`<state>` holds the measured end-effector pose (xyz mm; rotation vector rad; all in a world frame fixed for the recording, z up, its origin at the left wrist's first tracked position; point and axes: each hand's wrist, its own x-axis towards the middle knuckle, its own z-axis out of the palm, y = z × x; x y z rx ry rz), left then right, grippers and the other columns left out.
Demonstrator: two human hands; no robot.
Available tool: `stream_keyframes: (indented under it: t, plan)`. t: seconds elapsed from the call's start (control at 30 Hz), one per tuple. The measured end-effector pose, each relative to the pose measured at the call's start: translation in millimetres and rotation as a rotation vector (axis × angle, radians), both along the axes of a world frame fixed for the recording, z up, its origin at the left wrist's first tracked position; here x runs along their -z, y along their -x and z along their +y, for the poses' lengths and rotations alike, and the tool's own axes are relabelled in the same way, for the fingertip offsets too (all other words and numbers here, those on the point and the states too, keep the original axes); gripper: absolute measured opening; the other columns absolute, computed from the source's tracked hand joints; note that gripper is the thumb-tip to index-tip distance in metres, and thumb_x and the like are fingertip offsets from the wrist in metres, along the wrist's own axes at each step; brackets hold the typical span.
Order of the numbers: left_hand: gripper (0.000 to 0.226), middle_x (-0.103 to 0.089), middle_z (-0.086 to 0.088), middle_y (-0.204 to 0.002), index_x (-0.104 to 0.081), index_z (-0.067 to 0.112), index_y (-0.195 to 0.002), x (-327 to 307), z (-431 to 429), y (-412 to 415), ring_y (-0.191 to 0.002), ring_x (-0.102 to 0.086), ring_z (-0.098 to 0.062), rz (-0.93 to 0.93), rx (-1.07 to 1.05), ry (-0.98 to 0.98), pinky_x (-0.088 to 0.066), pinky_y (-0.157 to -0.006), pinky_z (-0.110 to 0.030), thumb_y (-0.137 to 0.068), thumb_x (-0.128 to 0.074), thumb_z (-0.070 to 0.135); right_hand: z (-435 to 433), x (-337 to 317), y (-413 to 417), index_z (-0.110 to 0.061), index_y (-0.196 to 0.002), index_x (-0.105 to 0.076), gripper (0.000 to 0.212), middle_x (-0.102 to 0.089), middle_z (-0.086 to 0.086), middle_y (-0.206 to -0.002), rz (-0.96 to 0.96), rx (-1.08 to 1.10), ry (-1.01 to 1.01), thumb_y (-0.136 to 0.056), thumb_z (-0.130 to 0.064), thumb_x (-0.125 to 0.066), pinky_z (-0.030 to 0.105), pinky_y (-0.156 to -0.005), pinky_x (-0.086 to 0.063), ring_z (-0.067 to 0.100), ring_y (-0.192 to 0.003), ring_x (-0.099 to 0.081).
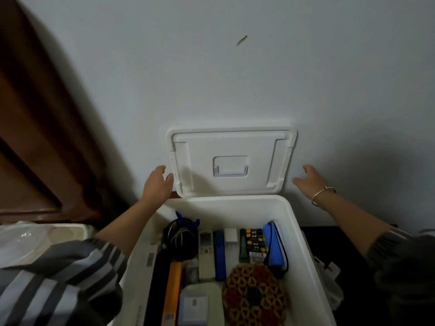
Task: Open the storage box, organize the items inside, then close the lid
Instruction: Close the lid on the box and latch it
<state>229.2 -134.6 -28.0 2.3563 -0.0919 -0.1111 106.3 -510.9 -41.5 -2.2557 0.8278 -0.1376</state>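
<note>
step: lid (231, 147) judged due for closing | left hand (156, 184) relaxed, lid edge touched, ungripped | right hand (310, 182) spread, empty | both edges to be held, lowered squarely onto storage box (235, 204)

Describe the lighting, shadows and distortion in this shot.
Head view: dim, cool light, no glare; a soft shadow falls on the lid beside the left hand, and a broader one on the wall past the right hand; the wide lens bows the door at the left edge; the near left sleeve is slightly blurred.
</note>
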Motion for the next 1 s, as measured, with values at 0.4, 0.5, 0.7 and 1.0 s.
stream_keyframes:
  t: [0.4,0.5,0.7,1.0]
  plan:
    - [0.062,-0.049,-0.006,-0.12,-0.027,0.005,-0.141,43.0,-47.7,-72.3,-0.107,-0.05,-0.021,0.29,-0.091,0.369,-0.042,-0.084,-0.029,-0.088,-0.06,0.002,-24.1,35.1,-84.5,-0.005,-0.141,-0.034,0.061,-0.045,0.014,-0.141,-0.166,0.187,-0.356,-0.085,-0.004,-0.06,0.027,-0.091,-0.034,0.028,-0.124,-0.046]
    - [0.059,-0.049,-0.001,-0.111,-0.031,0.005,-0.139,49.3,-48.4,-74.5,-0.1,-0.049,-0.019,0.255,-0.11,0.385,-0.042,-0.081,-0.028,-0.087,-0.059,0.0,-21.1,41.6,-87.7,-0.002,-0.13,-0.045,0.049,-0.057,0.016,-0.125,-0.233,0.195,-0.397,-0.083,0.003,-0.058,0.03,-0.085,-0.039,0.028,-0.108,-0.055]
    - [0.05,-0.055,-0.001,-0.111,-0.037,0.005,-0.136,46.9,-43.6,-71.3,-0.106,-0.053,-0.024,0.298,-0.081,0.429,-0.042,-0.085,-0.032,-0.089,-0.054,0.0,-9.1,41.4,-91.1,0.0,-0.127,-0.047,0.047,-0.059,0.019,-0.12,-0.262,0.206,-0.459,-0.081,0.005,-0.059,0.032,-0.087,-0.043,0.031,-0.107,-0.057]
    - [0.034,-0.054,0.015,-0.106,-0.041,0.025,-0.123,12.8,-17.9,-27.8,-0.102,-0.054,-0.01,0.108,0.012,0.492,-0.043,-0.076,-0.017,-0.093,-0.052,0.013,9.3,10.5,-41.7,-0.001,-0.123,-0.041,0.041,-0.056,0.026,-0.117,-0.405,0.168,-0.448,-0.084,0.007,-0.05,0.037,-0.085,-0.045,0.029,-0.097,-0.056]
